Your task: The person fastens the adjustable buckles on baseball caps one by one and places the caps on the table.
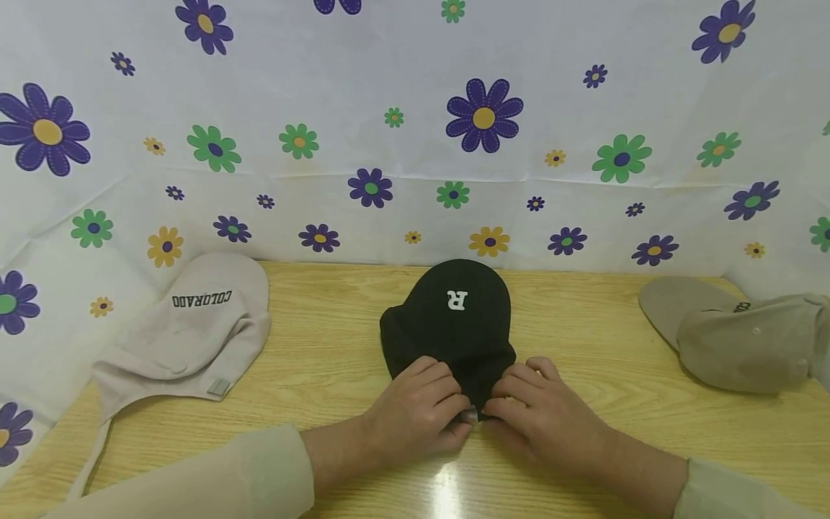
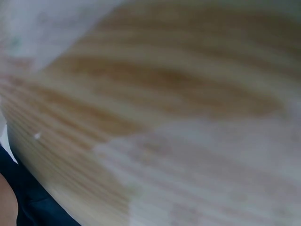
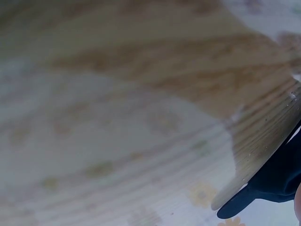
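Note:
A black cap [image 1: 454,331] with a white letter R lies in the middle of the table, its rounded brim toward the wall. At the cap's near edge my left hand [image 1: 421,411] pinches the strap end, where a small silvery buckle [image 1: 468,415] shows between the fingers. My right hand [image 1: 541,411] pinches the same edge just to the right, its fingertips close to the left ones. Part of the dark cap [image 2: 40,205] fills the lower left corner of the left wrist view. In the right wrist view the cap [image 3: 277,174] appears at the lower right.
A pale pink cap [image 1: 194,324] marked COLORADO, with a strap trailing forward, lies on the left of the wooden table [image 1: 324,310]. On the right sits a tan cap [image 1: 746,346]. Behind hangs a white flowered cloth [image 1: 402,72].

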`<action>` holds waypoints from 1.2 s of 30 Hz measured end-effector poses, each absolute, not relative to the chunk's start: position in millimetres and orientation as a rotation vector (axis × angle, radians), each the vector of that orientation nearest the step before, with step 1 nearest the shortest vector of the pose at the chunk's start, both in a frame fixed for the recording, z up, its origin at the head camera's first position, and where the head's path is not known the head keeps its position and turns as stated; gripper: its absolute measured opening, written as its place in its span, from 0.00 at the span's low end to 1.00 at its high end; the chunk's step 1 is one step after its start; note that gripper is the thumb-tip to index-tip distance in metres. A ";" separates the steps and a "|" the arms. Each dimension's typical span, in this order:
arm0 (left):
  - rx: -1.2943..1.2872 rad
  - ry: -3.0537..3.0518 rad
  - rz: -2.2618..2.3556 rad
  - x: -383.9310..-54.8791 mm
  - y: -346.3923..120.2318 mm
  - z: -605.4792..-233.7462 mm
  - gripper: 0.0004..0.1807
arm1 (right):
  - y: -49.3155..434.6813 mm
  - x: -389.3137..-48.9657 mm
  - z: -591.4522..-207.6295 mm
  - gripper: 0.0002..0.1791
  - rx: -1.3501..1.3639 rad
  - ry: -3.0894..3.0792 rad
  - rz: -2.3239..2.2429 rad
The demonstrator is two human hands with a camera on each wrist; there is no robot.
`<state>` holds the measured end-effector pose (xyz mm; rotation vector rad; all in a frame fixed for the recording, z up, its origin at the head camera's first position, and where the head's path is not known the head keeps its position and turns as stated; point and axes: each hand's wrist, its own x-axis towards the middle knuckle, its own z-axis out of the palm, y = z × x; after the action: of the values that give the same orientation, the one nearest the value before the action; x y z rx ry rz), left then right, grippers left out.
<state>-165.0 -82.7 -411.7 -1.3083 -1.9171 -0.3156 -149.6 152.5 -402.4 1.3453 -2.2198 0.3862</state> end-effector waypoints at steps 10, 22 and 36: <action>-1.309 -1.905 -0.313 -166.1 -83.3 -411.1 0.07 | 153.6 -150.0 -401.2 0.06 1.349 -2.203 0.408; -1.306 -1.914 -0.311 -166.2 -82.8 -411.1 0.06 | 153.2 -150.7 -400.8 0.10 1.359 -2.150 0.397; -1.299 -1.889 -0.284 -167.1 -83.1 -412.3 0.07 | 151.4 -152.8 -401.9 0.03 1.350 -2.063 0.406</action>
<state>-167.1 -83.1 -412.3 -1.2987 -1.8886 -0.2836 -152.8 151.4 -401.9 1.3495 -2.0630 0.4063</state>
